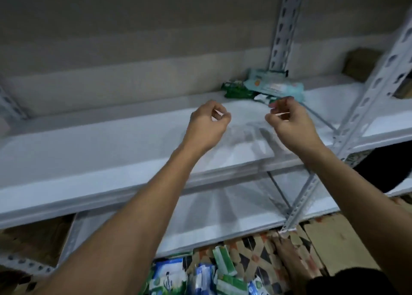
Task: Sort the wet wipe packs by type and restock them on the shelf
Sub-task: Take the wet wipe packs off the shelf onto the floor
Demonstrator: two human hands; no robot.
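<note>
While both hands hover over the white shelf (93,152), the risks run from the left side across. At nine o'clock the shelf board lies bare, so types could get mixed if no zones are fixed before packs go up. The left hand (208,125), near centre, has its fingers (219,116) loosely curled; it seems to hold nothing, though blur hides the tips. The right hand (289,125), at about two o'clock from it, is curled the same way; whether it pinches anything I cannot tell. A faint clear sheet or bag seems to hang between and below them, too blurred to be sure; if so, it could snag or slip.

At one o'clock, near the upright post (283,27), a green pack (237,89) lies partly under a pale blue pack (274,85). Already overlapping, different types may end up jumbled, and a reaching sleeve or wrist could knock them back.

At six o'clock, the unsorted wipe packs (194,274) heap on the patterned floor (256,250), just beside a bare foot (287,257); they could be trodden on.
</note>
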